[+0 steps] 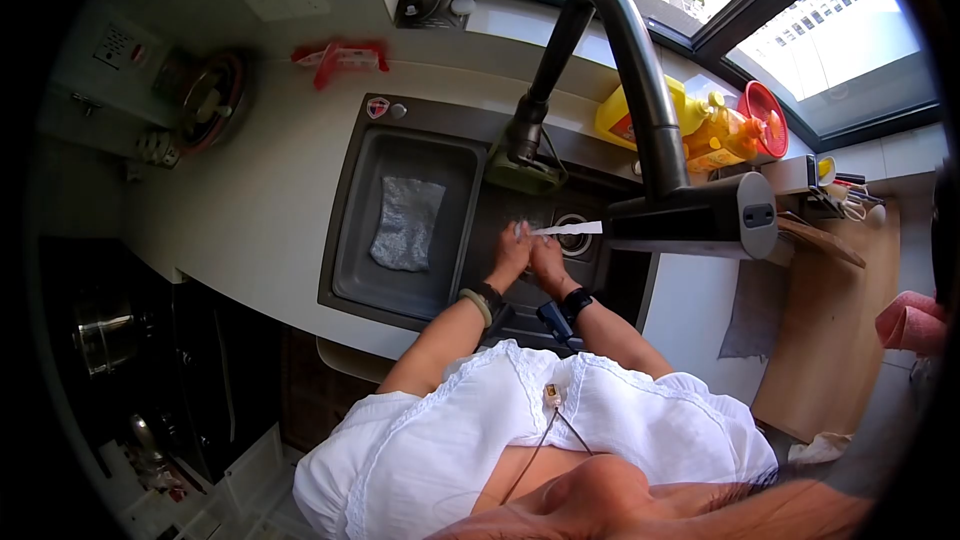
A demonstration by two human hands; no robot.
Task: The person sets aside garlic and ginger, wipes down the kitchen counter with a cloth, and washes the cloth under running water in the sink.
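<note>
A dark faucet (695,215) sends a white stream of water (568,229) down onto my hands over the right sink basin (490,215). My left hand (512,252) is closed, its fingertips at the end of the stream. Beside it and nearly touching, my right hand (547,260) has its fingers curled in. Whatever lies between the fingers, if anything, is too small to make out. Behind my right hand shows the round drain (574,232). In the left basin (375,285) lies a crinkled, silvery-grey sheet or pad (408,223).
A dark green caddy (525,175) hangs behind my hands. Yellow and orange bottles (715,135) and a red bowl (765,110) stand by the window. A red packet (342,57) lies on the left counter (245,195). Wooden board (835,320) at right; stove (130,340) at lower left.
</note>
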